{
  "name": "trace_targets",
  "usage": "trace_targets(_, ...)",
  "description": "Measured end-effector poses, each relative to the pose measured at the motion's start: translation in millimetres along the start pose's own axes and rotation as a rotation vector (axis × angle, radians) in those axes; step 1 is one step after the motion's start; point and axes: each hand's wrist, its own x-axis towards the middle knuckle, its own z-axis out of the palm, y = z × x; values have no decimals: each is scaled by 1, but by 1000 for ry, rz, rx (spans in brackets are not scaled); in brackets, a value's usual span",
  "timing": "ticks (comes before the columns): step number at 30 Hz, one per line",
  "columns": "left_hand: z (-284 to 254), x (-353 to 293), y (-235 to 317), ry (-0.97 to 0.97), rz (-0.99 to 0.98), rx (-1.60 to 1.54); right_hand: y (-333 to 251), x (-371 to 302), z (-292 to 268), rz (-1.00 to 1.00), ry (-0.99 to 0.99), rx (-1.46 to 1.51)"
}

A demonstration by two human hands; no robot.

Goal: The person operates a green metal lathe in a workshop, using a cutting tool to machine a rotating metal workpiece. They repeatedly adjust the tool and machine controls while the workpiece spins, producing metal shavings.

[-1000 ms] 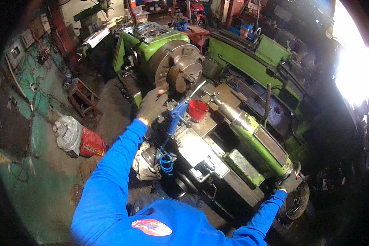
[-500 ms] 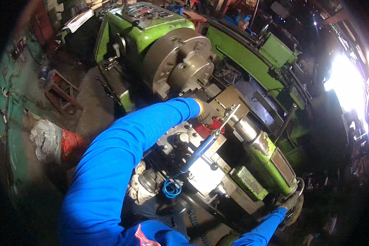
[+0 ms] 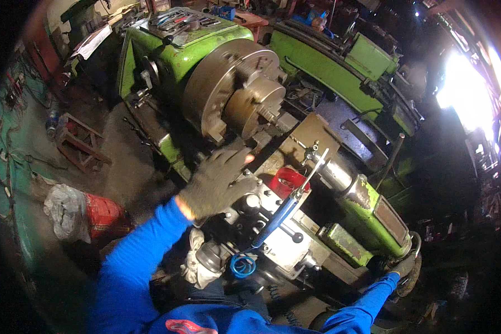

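Observation:
My left hand [image 3: 218,182], in a dark grey work glove with bare fingertips, hovers over the lathe's carriage with its fingers spread and nothing in them. Just beyond it is the big lathe chuck [image 3: 206,92], which grips a round metal workpiece [image 3: 250,108]. At the lower right, my gloved right hand [image 3: 404,266] is closed on the rim of the tailstock handwheel [image 3: 414,281]. A slim drill bit [image 3: 298,142] points from the tailstock quill [image 3: 335,173] toward the workpiece. On the carriage lie a red container [image 3: 285,181] and a blue air blow gun [image 3: 278,220].
Tools lie on the green headstock [image 3: 217,36]. A blue coiled hose [image 3: 243,266] and a rag-wrapped metal cup [image 3: 209,259] are near my body. A red and grey sack [image 3: 103,214] and a rusty metal stand [image 3: 80,142] are on the left floor. Another green machine [image 3: 323,72] stands behind.
My left hand has drawn back leftward and nearer from beside the drill bit and the red container, uncovering both. My right hand stays at the handwheel. The view has shifted slightly.

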Motion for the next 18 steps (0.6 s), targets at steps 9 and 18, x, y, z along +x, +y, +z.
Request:
trace_targets(9, 67, -61, -20, 272, -60, -163, 14, -10, 29, -193, 187, -374)
trace_targets(18, 56, -62, -8, 282, -223, -286, 20, 4, 36, -108, 285, -379)
